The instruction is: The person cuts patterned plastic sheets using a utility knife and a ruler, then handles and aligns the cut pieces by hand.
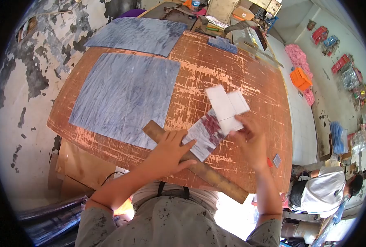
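My left hand [173, 150] lies with fingers spread across a worn, brass-coloured straightedge [216, 179], which runs diagonally near the table's front edge. Its fingertips reach a small grey-and-maroon patterned piece of sheet material [205, 133]. My right hand [251, 138] pinches the lower edge of a white card template [222, 103] with rectangular arms. The template overlaps the upper right end of the patterned piece. A large blue-grey marbled sheet [125, 94] lies flat to the left, partly touching or under the straightedge's upper end.
Another marbled sheet [137, 35] lies at the back of the scored brown table [257, 86]. Small blue-grey pieces [223, 45] sit near the back edge, and a small square piece [277, 160] at the right. A person in a white shirt [320, 191] is at lower right.
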{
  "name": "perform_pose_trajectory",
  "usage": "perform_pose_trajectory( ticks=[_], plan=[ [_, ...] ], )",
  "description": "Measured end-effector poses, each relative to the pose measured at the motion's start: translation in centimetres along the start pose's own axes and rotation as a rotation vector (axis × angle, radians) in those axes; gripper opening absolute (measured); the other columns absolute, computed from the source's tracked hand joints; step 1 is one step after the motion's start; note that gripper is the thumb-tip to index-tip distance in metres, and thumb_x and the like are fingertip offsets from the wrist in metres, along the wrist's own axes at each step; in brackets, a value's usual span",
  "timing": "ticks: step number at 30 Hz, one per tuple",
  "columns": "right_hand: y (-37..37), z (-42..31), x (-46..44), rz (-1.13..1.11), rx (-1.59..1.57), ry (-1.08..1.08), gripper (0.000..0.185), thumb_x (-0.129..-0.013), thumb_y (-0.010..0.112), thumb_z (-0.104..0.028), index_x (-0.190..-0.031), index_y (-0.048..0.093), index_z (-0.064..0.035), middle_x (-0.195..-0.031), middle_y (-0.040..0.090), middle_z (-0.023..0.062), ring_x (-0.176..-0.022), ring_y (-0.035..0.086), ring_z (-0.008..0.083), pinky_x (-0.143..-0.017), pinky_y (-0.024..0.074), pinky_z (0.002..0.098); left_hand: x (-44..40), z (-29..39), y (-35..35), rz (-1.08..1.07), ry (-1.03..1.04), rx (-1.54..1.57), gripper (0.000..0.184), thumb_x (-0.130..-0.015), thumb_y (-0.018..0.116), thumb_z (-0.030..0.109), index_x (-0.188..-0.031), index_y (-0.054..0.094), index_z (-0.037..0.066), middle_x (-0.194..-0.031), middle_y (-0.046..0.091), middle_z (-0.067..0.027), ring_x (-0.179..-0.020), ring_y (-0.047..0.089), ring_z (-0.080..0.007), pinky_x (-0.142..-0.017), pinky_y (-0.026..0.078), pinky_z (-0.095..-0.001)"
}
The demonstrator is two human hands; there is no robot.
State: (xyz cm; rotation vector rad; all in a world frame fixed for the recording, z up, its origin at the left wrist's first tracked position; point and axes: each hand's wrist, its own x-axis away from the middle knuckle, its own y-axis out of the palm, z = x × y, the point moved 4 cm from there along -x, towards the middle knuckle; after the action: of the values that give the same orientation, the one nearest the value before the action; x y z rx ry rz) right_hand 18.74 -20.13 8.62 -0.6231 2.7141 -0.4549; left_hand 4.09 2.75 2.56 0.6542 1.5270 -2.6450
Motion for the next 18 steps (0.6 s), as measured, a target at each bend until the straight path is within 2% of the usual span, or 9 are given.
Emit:
perform_pose_trajectory(
  ticks=[4,6,7,11,13,14,16,17,18],
  plan=[
    [1.3,-0.6,3.9,-0.095,0.280,-0.008,0.040,-0.097,0.081,-0.006,-0.135,0.072,0.0038,-0.116,0.070,0.0105,-0.102,0.071,0.0230,-0.089,0.0578,0.0377,-0.1,2.2,2.0,-0.032,-0.013,-0.042,0.064,-0.097,0.077,0.043,-0.147,0.066,0.005,-0.140,0.054,-0.0218,-0.127,0.053,-0.0408,-0.112,0.041,-0.0552],
    [2.1,0.1,5.2,-0.172,0.547,-0.194,0.039,-0.096,0.081,-0.009,-0.132,0.074,0.0023,-0.113,0.068,0.0154,-0.102,0.070,0.0307,-0.086,0.0576,0.0424,-0.3,3.0,2.0,-0.045,0.013,-0.017,0.057,-0.099,0.075,0.037,-0.144,0.067,0.003,-0.139,0.057,-0.0188,-0.129,0.054,-0.0379,-0.113,0.040,-0.0534],
    [2.2,0.2,5.9,-0.224,0.600,-0.172,0.040,-0.094,0.081,-0.012,-0.132,0.075,-0.0007,-0.113,0.067,0.0169,-0.102,0.067,0.0341,-0.086,0.0562,0.0430,-0.3,2.9,2.0,-0.052,0.011,-0.019,0.057,-0.099,0.075,0.037,-0.144,0.067,0.003,-0.139,0.057,-0.0188,-0.129,0.054,-0.0379,-0.113,0.040,-0.0534],
    [2.8,-0.4,7.6,-0.291,0.684,-0.143,0.040,-0.094,0.081,-0.012,-0.132,0.075,-0.0027,-0.116,0.067,0.0162,-0.107,0.066,0.0330,-0.090,0.0549,0.0428,-1.6,1.5,1.1,-0.112,0.158,0.071,0.043,-0.097,0.074,0.030,-0.130,0.071,0.003,-0.131,0.062,-0.0153,-0.126,0.058,-0.0323,-0.111,0.043,-0.0517],
    [3.0,-0.5,8.0,-0.278,0.657,-0.042,0.042,-0.094,0.081,-0.013,-0.135,0.075,-0.0037,-0.128,0.064,0.0179,-0.113,0.063,0.0344,-0.096,0.0519,0.0468,-2.9,0.4,0.3,-0.139,0.183,0.078,0.039,-0.096,0.075,0.028,-0.127,0.071,0.003,-0.130,0.063,-0.0138,-0.125,0.059,-0.0314,-0.110,0.044,-0.0515],
    [3.2,-0.8,8.0,-0.275,0.653,-0.038,0.042,-0.094,0.081,-0.013,-0.135,0.075,-0.0037,-0.128,0.064,0.0179,-0.113,0.063,0.0344,-0.096,0.0519,0.0468,-3.8,-0.1,-0.2,-0.174,0.199,0.065,0.042,-0.097,0.075,0.029,-0.130,0.070,0.004,-0.135,0.062,-0.0146,-0.128,0.059,-0.0334,-0.112,0.044,-0.0519],
    [3.5,-1.7,8.0,-0.194,0.739,-0.135,0.048,-0.096,0.078,-0.014,-0.144,0.069,-0.0058,-0.147,0.059,0.0199,-0.133,0.058,0.0378,-0.109,0.0476,0.0525,-5.4,-1.2,-0.4,-0.222,0.220,0.055,0.045,-0.098,0.076,0.030,-0.134,0.069,0.004,-0.140,0.061,-0.0154,-0.132,0.059,-0.0353,-0.114,0.044,-0.0522],
    [3.8,-1.5,8.1,-0.187,0.738,-0.128,0.048,-0.096,0.078,-0.014,-0.144,0.069,-0.0058,-0.147,0.059,0.0199,-0.133,0.058,0.0378,-0.109,0.0476,0.0525,-6.2,-1.8,0.0,-0.217,0.256,0.085,0.047,-0.098,0.076,0.030,-0.136,0.068,0.004,-0.143,0.060,-0.0161,-0.134,0.058,-0.0366,-0.114,0.045,-0.0523],
    [4.3,-1.2,8.1,-0.212,0.777,-0.172,0.050,-0.099,0.075,-0.017,-0.147,0.066,-0.0068,-0.154,0.055,0.0198,-0.142,0.053,0.0386,-0.116,0.0434,0.0549,-6.8,-2.2,0.5,-0.212,0.292,0.117,0.049,-0.098,0.076,0.031,-0.137,0.066,0.004,-0.146,0.059,-0.0168,-0.136,0.057,-0.0378,-0.115,0.046,-0.0524]
  ],
)
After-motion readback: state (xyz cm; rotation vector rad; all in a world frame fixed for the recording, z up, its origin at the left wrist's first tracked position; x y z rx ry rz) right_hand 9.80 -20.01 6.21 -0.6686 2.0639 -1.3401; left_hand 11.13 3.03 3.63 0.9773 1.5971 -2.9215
